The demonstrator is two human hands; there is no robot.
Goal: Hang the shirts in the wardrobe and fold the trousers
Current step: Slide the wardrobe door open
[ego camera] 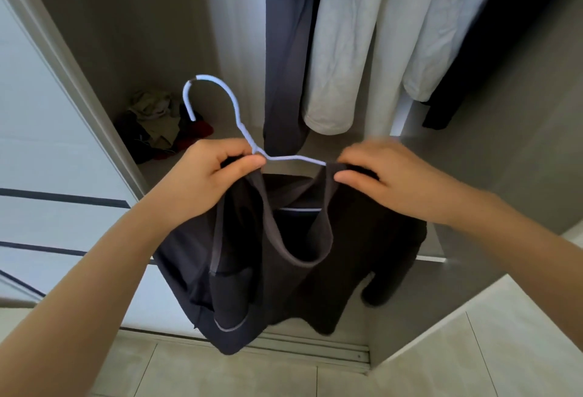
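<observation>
Dark shirt [284,254] on hanger [220,103] hangs between both hands [208,172].

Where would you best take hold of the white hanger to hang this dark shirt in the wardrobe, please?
Grip the white hanger at its bare neck, just under the hook, coming from the left, where the left hand pinches it. Its arm ends are buried in the dark shirt, and the hook must stay free.

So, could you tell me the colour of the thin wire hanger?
The thin wire hanger is pale lavender-blue; head view.
</observation>
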